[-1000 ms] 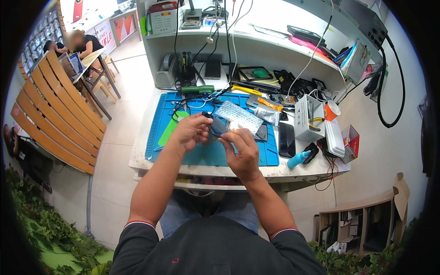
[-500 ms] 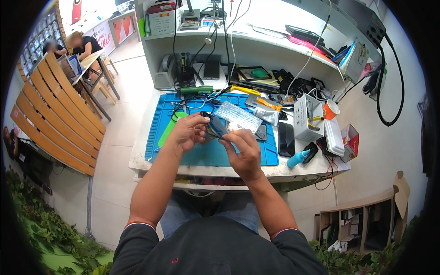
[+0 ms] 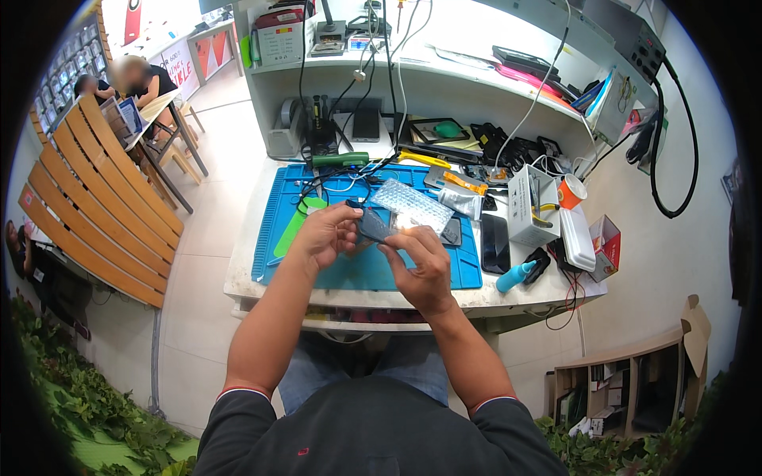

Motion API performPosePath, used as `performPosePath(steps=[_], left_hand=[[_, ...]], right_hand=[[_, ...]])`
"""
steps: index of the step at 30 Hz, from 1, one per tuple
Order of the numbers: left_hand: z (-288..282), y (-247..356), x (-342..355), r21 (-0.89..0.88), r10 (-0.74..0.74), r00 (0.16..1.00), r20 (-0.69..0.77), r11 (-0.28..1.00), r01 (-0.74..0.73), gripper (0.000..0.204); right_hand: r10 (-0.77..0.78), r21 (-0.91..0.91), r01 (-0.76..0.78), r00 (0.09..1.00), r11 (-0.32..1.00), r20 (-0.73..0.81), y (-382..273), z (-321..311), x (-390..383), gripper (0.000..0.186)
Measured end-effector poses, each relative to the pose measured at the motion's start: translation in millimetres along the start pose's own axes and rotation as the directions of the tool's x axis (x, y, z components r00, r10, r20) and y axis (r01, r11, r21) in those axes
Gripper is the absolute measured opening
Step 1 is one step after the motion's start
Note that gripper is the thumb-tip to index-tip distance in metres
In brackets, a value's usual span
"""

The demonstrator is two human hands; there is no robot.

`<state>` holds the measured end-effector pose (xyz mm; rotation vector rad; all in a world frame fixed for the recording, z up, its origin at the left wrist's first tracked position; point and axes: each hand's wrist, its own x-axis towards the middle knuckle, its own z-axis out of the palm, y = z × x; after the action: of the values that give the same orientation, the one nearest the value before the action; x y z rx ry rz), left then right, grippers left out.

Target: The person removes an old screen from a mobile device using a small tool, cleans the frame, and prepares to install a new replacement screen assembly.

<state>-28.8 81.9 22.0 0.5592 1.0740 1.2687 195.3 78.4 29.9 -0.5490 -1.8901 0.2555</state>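
Note:
A thin, dark, glossy phone-sized panel (image 3: pixel 374 226) is held in the air above a blue work mat (image 3: pixel 349 275). My left hand (image 3: pixel 325 236) pinches its upper left end, and my right hand (image 3: pixel 421 266) grips the lower right end between thumb and fingers. Whether it is a screen or a back cover I cannot tell. Just beyond the panel lies a sheet of bubble wrap (image 3: pixel 417 208), partly over a dark flat device (image 3: pixel 452 232). To the left of my left hand rests a bright green flat piece (image 3: pixel 295 230).
Right of the mat's middle are a white tube (image 3: pixel 460 203), a black phone (image 3: pixel 495 246) and a light-blue bottle (image 3: pixel 516 275). A white box (image 3: pixel 533 208) holds tools. Cables (image 3: pixel 394 103) hang from the shelf. Behind lie a green-handled tool (image 3: pixel 340 159) and a yellow cutter (image 3: pixel 425 158).
The panel has tilted so that more of its broad dark face shows. Both hands keep their hold at almost the same place.

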Motion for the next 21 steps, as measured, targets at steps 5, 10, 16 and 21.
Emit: performPosePath(steps=[5,10,16,21], left_hand=[[15,7,-8,0.124,0.118,0.990,-0.071,0.986,-0.109,0.082],[39,9,-23,0.524,0.346,0.938,0.010,0.797,-0.300,0.094],[50,16,-33,0.661,0.351,0.931,0.103,0.675,-0.328,0.092],[50,41,-66,0.743,0.689,0.718,0.096,0.431,-0.513,0.072]], right_hand=[[0.165,0.016,-0.169,0.974,0.985,0.154,3,1,-2,0.028],[0.498,0.230,-0.597,0.784,0.769,0.370,9,5,2,0.042],[0.486,0.528,-0.777,0.627,0.343,0.609,33,12,-13,0.053],[0.494,0.694,-0.686,0.535,-0.218,0.685,39,6,-22,0.044]])
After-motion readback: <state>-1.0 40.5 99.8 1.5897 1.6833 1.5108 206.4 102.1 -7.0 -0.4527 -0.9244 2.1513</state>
